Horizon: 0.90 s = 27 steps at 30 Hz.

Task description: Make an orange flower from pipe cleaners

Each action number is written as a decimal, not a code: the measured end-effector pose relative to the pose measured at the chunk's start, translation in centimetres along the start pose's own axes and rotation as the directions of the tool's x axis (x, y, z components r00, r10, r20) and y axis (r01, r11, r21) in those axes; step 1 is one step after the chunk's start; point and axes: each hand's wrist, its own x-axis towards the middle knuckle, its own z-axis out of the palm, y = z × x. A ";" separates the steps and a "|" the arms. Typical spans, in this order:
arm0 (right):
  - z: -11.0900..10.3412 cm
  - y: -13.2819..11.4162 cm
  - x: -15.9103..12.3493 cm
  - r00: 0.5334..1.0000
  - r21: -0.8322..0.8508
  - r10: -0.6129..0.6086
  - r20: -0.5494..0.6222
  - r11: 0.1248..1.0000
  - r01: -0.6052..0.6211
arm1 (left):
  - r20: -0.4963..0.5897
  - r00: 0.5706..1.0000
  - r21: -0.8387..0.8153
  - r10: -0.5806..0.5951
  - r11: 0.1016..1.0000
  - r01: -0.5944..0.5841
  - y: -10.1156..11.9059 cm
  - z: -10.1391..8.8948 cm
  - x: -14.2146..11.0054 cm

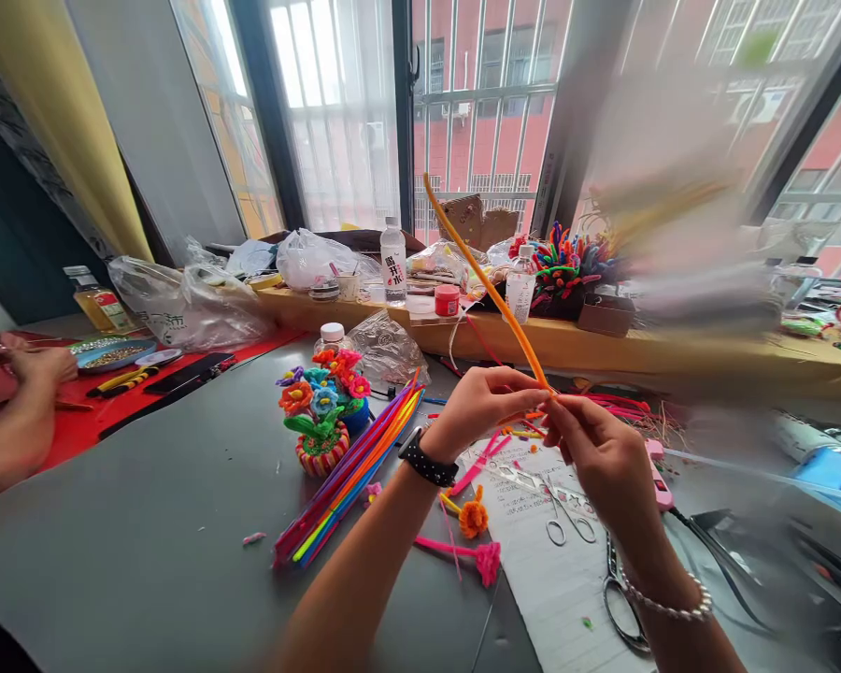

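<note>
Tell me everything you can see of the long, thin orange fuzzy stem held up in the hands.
The long, thin orange fuzzy stem looks like soft pipe cleaner. It slants up and to the left in a gentle curve, looking darker toward its free upper tip. Its lower part is pinched in the fingertips of the left hand and right hand, which hide the bottom end. Any wire core cannot be made out.

on the bench (147, 542), the flowerpot (323, 455) stood left of a bundle of stems (350, 474). right of that lay a paper sheet (533, 598), scissors (561, 506) on it. behind, a ledge (567, 350) bore a bottle (393, 266), the window (402, 121) beyond. a single stem (487, 287) rose from between left hand (487, 411) and right hand (603, 444).
</note>
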 end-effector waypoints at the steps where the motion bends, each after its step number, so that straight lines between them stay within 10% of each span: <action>1: -0.1 0.0 0.1 0.995 0.138 0.071 0.066 0.987 -0.080 | 0.038 0.999 -0.033 0.005 0.999 -0.003 0.0 -0.2 0.0; 7: -0.6 -0.3 0.4 0.885 0.606 0.225 0.408 0.659 -0.446 | 0.195 0.978 -0.205 0.073 0.978 -0.032 -0.1 -0.6 0.1; 17: 0.2 -1.3 -0.3 0.713 0.682 0.121 0.691 0.217 -0.698 | 0.241 0.966 -0.230 0.090 0.973 -0.034 -0.4 -0.8 0.1; 23: 0.1 -1.3 -0.4 0.664 0.651 0.084 0.743 0.137 -0.747 | 0.205 0.974 -0.236 0.100 0.970 -0.050 -0.5 -0.6 0.0; 27: 0.5 -1.1 -0.3 0.753 0.692 0.182 0.633 0.303 -0.655 | 0.128 0.988 -0.220 0.087 0.974 -0.057 -0.4 -0.5 0.1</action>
